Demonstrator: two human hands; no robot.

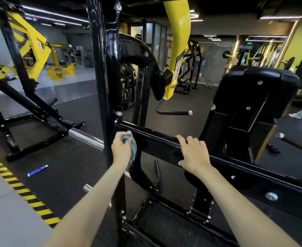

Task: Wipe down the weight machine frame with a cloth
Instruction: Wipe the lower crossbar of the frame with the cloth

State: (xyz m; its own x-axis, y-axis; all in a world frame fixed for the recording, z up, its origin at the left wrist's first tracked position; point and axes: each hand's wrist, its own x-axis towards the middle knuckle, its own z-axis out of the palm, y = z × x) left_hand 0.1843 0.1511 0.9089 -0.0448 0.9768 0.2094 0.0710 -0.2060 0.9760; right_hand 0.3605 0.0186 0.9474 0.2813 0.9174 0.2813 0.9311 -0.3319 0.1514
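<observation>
Left hand (121, 151): fingers curled tight, gripping a bunched grey-blue cloth (132, 148); the cloth's upper end is pressed against the weight machine frame (104, 72) where the black upright meets the crossbar (155, 142), and its loose end hangs down past the wrist. Right hand (193, 155): laid on the crossbar well to the right of the cloth, fingers (191, 139) bent over the top edge, thumb against the lower front face, holding the bar. Frame: glossy black, upright rising out of view, crossbar sloping down to the right. Yellow lever arm (178, 43): behind the upright, ending in a curved black handle (173, 113) with a metal cap. Black back pad (253, 93): right, beyond the crossbar. Chrome sleeve (85, 138): projecting left of the upright. Blue tube (37, 170): on the dark floor, near the yellow-and-black striped strip (21, 185).
</observation>
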